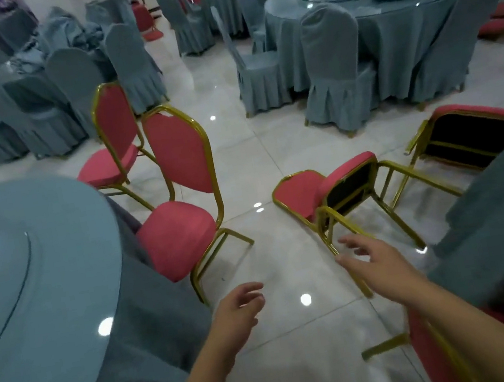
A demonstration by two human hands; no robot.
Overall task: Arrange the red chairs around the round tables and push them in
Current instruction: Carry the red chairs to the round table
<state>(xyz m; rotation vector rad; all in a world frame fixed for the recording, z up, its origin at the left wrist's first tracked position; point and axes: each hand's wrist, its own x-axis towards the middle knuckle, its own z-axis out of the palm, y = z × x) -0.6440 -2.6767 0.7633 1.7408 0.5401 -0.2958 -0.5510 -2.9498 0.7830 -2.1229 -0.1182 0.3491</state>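
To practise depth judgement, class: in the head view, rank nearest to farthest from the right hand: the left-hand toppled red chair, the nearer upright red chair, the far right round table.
1. Toppled red chair, just ahead of the right hand.
2. Upright red chair, left, beside the near table.
3. Far round table, back right.

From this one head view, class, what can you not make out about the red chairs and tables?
All in the head view:
Near round table: cut off by the left and bottom edges.
Red chair at bottom right: blurred, mostly behind the right forearm.
Farther tipped chair: backrest hidden by the right tablecloth.
Right hand and nearer tipped chair: contact unclear, hand overlaps leg.
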